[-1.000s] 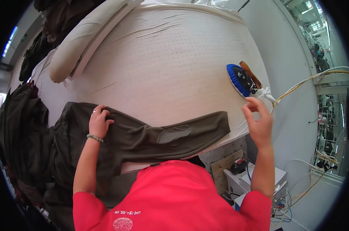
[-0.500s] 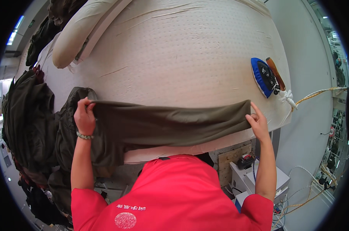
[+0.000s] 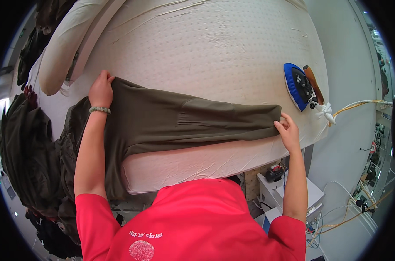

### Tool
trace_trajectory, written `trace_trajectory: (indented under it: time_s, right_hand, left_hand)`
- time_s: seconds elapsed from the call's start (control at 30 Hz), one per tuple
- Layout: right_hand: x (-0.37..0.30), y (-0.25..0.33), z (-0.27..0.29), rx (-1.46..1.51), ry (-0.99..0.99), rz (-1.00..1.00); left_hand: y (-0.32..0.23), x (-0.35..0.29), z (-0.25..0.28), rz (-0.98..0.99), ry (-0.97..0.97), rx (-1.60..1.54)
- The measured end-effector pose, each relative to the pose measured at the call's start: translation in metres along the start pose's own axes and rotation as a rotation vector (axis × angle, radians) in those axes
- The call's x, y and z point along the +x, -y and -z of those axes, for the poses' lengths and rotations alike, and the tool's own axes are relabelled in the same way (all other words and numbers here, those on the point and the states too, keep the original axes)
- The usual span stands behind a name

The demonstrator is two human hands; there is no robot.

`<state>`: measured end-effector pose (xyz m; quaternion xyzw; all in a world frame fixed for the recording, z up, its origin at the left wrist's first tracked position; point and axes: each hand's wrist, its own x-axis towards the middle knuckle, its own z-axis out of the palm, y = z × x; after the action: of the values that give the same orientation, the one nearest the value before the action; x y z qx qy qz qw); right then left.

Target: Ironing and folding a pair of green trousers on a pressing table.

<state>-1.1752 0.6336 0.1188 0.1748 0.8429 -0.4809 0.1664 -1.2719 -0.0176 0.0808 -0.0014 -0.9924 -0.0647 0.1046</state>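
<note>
A pair of dark olive trousers (image 3: 162, 115) has one leg stretched sideways across the padded ironing table (image 3: 232, 48). At its wide upper end my left hand (image 3: 101, 92), with a beaded bracelet on the wrist, pinches the cloth's far edge. My right hand (image 3: 288, 132) grips the leg's hem at the narrow end. Small stitched pleats show midway along the leg. The rest of the garment hangs over the table's near edge at the left, partly hidden by my left forearm.
An iron (image 3: 298, 87) with a blue-edged sole and wooden handle rests at the right, its cable running off rightward. At the far left stands a padded pressing arm (image 3: 67, 48). Dark garments (image 3: 25, 152) are heaped on the left. Below the table's right end is a white machine (image 3: 271, 189).
My left hand has moved away from me, carrying the upper end of the leg farther onto the table. The right hand has shifted slightly left, and the leg lies flatter.
</note>
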Motion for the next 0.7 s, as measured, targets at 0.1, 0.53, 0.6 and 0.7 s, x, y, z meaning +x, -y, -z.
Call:
trace_trajectory:
  time_s: [0.1, 0.53, 0.6, 0.7]
  right_hand:
    - [0.003, 0.018, 0.002, 0.026, 0.153, -0.126]
    - [0.023, 0.02, 0.021, 0.106, 0.451, -0.026]
    - [0.016, 0.03, 0.022, 0.161, 0.473, 0.011]
    - [0.012, 0.035, 0.033, 0.25, 0.484, 0.058]
  left_hand:
    - [-0.054, -0.028, 0.054, -0.107, -0.166, -0.161]
    - [-0.114, -0.245, 0.038, 1.513, -0.187, -1.952]
    - [-0.102, -0.237, 0.035, 1.615, -0.19, -1.722]
    - [-0.127, -0.242, 0.045, 1.513, -0.246, -1.659]
